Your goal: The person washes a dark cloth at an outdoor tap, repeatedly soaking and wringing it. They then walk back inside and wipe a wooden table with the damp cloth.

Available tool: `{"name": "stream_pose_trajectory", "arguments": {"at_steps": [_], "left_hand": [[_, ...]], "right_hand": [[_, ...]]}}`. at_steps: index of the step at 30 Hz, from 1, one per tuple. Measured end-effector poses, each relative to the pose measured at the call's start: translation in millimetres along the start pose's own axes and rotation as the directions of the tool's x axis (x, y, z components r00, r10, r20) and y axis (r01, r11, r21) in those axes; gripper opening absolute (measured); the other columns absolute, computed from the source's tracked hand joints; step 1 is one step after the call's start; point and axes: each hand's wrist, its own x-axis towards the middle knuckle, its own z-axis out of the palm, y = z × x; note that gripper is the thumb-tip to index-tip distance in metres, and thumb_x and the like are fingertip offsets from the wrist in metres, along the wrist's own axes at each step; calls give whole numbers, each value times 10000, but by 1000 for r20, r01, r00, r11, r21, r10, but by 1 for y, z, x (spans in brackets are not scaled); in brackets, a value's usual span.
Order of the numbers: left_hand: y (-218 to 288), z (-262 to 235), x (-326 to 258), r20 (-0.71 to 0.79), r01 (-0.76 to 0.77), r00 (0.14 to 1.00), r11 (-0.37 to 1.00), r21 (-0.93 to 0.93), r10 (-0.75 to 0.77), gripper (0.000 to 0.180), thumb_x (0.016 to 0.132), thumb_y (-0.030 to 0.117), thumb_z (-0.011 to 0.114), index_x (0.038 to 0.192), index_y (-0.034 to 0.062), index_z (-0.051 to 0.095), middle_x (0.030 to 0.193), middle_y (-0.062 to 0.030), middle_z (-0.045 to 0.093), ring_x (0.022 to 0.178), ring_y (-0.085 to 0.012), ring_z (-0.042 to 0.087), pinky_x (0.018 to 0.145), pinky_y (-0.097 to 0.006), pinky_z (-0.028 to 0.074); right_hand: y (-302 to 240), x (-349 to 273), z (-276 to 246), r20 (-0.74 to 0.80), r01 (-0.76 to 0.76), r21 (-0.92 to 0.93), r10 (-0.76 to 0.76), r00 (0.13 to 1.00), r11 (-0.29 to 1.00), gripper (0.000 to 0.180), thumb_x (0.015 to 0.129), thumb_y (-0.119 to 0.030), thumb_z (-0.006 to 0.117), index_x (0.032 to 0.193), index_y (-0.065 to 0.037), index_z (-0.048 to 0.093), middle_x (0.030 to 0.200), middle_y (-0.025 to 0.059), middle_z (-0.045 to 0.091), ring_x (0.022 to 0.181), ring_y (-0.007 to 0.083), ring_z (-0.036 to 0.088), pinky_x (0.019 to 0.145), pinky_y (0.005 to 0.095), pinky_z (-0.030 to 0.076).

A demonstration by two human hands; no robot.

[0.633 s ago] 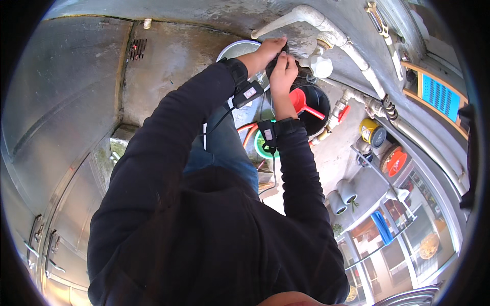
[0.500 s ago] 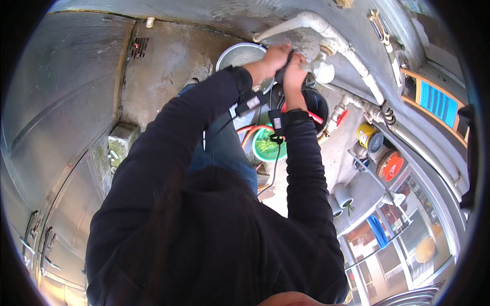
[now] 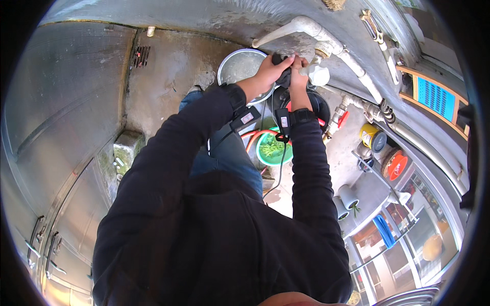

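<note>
Both hands are raised over a round metal basin (image 3: 236, 62) and a black bucket (image 3: 320, 104). My left hand (image 3: 264, 75) is closed round one side of a dark, bunched cloth (image 3: 284, 76). My right hand (image 3: 298, 72) grips the cloth's other side, close against the left. What kind of cloth it is does not show, since the fingers cover much of it. Cloudy liquid stands in the metal basin. A white pipe fitting (image 3: 319, 75) sits just right of my right hand.
Below the bucket stands a green basin (image 3: 270, 160) with leafy greens, an orange hose (image 3: 253, 137) beside it. White pipes (image 3: 357, 66) with a red-handled valve (image 3: 343, 120) run along the right wall. A yellow-and-black tub (image 3: 375, 137) stands farther right. A mossy block (image 3: 127, 145) lies left.
My hands have come slightly nearer, and more of the dark cloth shows between them. The view has shifted a little. Both hands keep hold of the cloth.
</note>
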Motion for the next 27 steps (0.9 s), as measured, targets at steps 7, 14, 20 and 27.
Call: {"name": "stream_pose_trajectory", "arguments": {"at_steps": [7,14,20,27], "left_hand": [[-13,-72,4,-178,164,969,984,-67,-173,351,893,58,592,1234,77,508,1095,-80,593,1035,-222,584,840,-445,532],[-13,-59,1,-95,290,945,938,-189,-312,447,965,351,505,1319,87,436,1325,-119,473,1228,-289,460,971,-589,428],[3,-38,5,271,383,923,720,-578,-274,513,899,582,539,997,86,625,956,-85,667,916,-236,622,867,-378,485],[12,-33,-11,147,346,934,720,-602,-326,769,870,732,398,1183,51,570,1169,-160,612,1129,-334,537,1004,-499,382]], "right_hand": [[-45,-22,-34,6,483,-470,-545,839,739,493,728,-262,856,983,-43,495,739,77,638,671,188,613,650,321,496],[-60,-59,-26,116,549,-427,-559,821,719,401,745,-237,796,1099,-113,654,859,104,643,754,264,610,699,375,481],[-65,-104,-16,353,803,-329,-724,592,496,277,798,-84,669,1075,-98,667,900,121,683,799,307,660,723,396,537],[-49,-107,-29,256,771,-323,-733,630,549,196,861,-45,604,1052,-63,643,891,121,671,789,317,650,715,403,529]]}}
